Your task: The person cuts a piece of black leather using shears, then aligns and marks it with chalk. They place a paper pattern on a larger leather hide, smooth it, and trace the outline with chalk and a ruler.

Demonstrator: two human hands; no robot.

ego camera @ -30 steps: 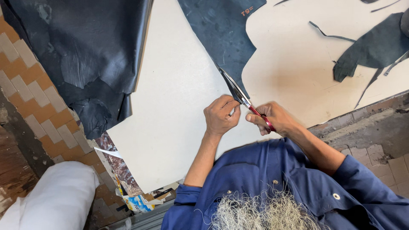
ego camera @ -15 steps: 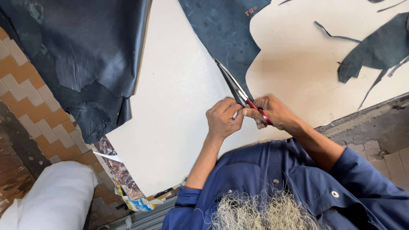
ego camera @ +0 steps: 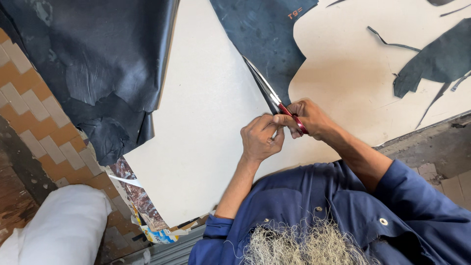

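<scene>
Dark leather sheet (ego camera: pixel 267 34) lies on the pale surface (ego camera: pixel 206 122) at the top middle of the frame, its lower tip meeting the red-handled scissors (ego camera: pixel 274 98). Right hand (ego camera: pixel 309 118) is closed around the handles; left hand (ego camera: pixel 260 140) pinches the leather's edge beside the blades. Keeping that edge taut and feeding it steadily should give a clean cut. Offcuts (ego camera: pixel 436 61) lie at upper right.
</scene>
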